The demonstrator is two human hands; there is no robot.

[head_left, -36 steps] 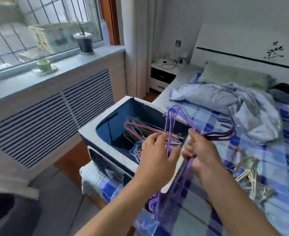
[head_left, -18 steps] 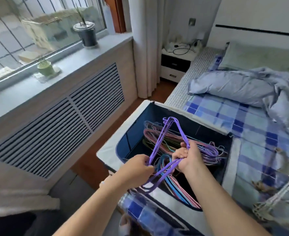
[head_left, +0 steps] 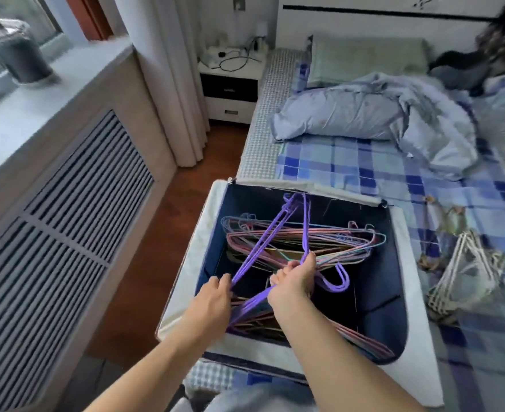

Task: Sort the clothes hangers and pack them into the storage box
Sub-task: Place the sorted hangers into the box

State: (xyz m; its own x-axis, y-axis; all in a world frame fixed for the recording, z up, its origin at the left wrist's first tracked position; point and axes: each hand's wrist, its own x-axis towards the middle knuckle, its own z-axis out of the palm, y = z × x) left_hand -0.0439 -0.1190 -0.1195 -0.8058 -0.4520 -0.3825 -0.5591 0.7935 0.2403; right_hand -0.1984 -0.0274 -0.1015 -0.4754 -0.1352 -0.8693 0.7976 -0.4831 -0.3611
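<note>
Two hands [head_left: 294, 281] grip several purple hangers [head_left: 263, 242], perhaps four, over one storage box [head_left: 405, 233].

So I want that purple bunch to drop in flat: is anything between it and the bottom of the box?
Yes. Both the left hand and right hand grip the purple hangers over the open storage box, and a pile of pink and blue hangers already lies across the far half, directly beneath them.

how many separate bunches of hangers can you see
3: purple hangers gripped by both hands over the storage box, mixed-colour hangers inside it, white hangers on the bed. More may be hidden.
</note>
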